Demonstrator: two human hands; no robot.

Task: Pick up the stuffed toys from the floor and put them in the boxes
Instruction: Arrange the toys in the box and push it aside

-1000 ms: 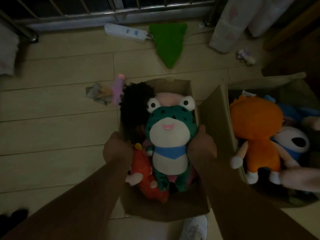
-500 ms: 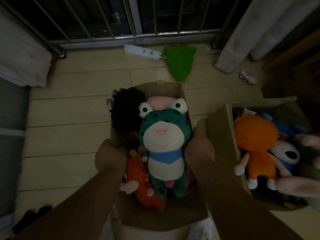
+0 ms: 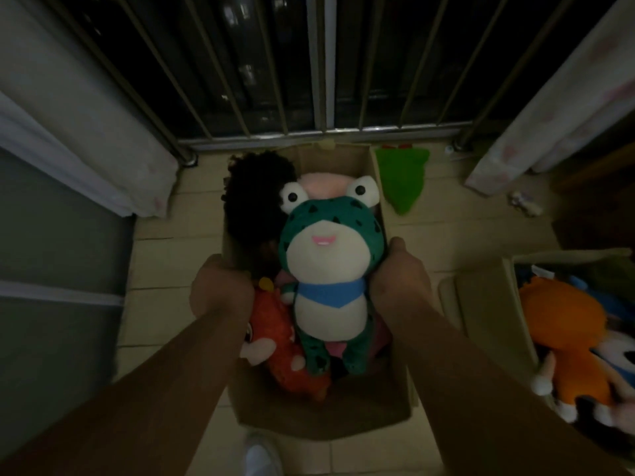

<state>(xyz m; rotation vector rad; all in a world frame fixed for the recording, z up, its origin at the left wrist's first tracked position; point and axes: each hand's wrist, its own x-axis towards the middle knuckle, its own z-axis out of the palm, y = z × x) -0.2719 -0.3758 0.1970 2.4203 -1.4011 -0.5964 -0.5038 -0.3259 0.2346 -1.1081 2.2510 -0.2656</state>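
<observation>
**Dim floor by the railing: a full box gripped at both sides**

Dark metal window bars point(image 3: 318, 63) and pale floor tiles point(image 3: 165, 269) lie behind the work. Left hand point(image 3: 221, 286) and right hand point(image 3: 400, 280) each grip one side wall of the brown cardboard box point(image 3: 326, 417). The fingers seem curled over the rims, but their tips are hidden. Inside, the green frog plush toy with a blue scarf point(image 3: 330, 280) lies on top of an orange-red plush toy point(image 3: 285, 345) and a black fuzzy toy point(image 3: 254, 197). I judge the frog may slide out if the box tilts, because it sits high. One flat green plush toy point(image 3: 402, 176) waits on the floor just beside the box.
</observation>
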